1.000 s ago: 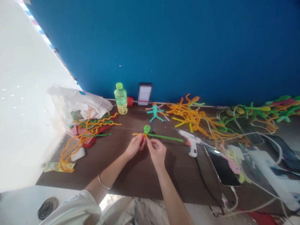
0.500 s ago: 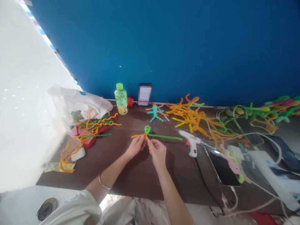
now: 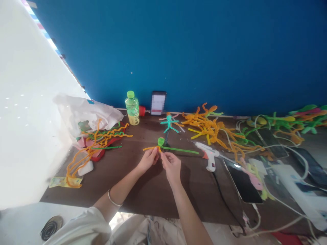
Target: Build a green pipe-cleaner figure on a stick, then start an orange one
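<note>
The left hand [image 3: 148, 161] and right hand [image 3: 171, 166] both grip a small pipe-cleaner figure [image 3: 160, 141], pinching it at their fingertips just above the brown surface [image 3: 122, 194]. It has a round green head, a short orange strand pointing left, and a long green strand reaching right.

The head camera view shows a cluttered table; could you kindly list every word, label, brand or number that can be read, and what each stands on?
No text is legible.
Green-capped plastic drink bottle: label print too small and blurred to read.
Dark-framed upright rectangular card or screen: face blurred out, unreadable.
Yellow paper slip: marks too blurred to read.
</note>
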A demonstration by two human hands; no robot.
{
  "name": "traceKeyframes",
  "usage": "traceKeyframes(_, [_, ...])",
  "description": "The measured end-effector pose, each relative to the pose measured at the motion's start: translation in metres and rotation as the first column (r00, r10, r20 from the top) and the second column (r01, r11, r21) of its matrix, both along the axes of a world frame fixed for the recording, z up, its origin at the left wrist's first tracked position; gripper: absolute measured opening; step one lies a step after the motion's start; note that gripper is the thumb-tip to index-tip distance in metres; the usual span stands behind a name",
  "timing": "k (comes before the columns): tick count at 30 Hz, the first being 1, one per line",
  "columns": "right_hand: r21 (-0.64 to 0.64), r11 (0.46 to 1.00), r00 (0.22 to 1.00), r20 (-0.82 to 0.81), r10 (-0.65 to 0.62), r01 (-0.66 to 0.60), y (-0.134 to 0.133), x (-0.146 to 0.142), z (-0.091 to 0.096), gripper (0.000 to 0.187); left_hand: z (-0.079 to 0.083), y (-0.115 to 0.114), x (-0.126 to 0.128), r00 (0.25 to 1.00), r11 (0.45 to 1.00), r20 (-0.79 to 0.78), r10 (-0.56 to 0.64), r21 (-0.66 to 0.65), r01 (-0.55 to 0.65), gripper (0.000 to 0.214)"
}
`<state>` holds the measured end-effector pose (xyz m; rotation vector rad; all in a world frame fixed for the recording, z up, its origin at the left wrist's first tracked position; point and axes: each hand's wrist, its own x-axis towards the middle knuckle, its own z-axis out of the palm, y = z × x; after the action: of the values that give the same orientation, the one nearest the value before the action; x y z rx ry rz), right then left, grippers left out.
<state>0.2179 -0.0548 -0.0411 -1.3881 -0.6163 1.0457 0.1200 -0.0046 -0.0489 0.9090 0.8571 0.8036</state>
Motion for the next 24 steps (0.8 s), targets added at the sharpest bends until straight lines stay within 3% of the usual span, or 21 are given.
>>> traceKeyframes(8, [-0.01, 1.0, 0.999, -0.032, 0.011, -0.011, 0.0011, -0.0008, 0.0002, 0.029, 0.0027, -0.0003, 0.0, 0.999, 0.998, -0.003, -0.052, 0.03, 0.052, 0.046])
traceKeyframes(16, [0.002, 1.0, 0.982, -0.189, 0.026, -0.026, 0.0028, 0.0004, -0.0014, 0.028, -0.0023, 0.0004, 0.0004, 0.998, 0.998, 0.011, -0.06, 0.007, 0.06, 0.045])
traceKeyframes(24, [-0.017, 0.997, 0.966, -0.249, 0.071, -0.078, 0.0025, 0.0, 0.0031, 0.028, -0.0002, -0.0011, -0.0013, 0.988, 0.994, 0.112, -0.103, -0.021, 0.106, 0.043])
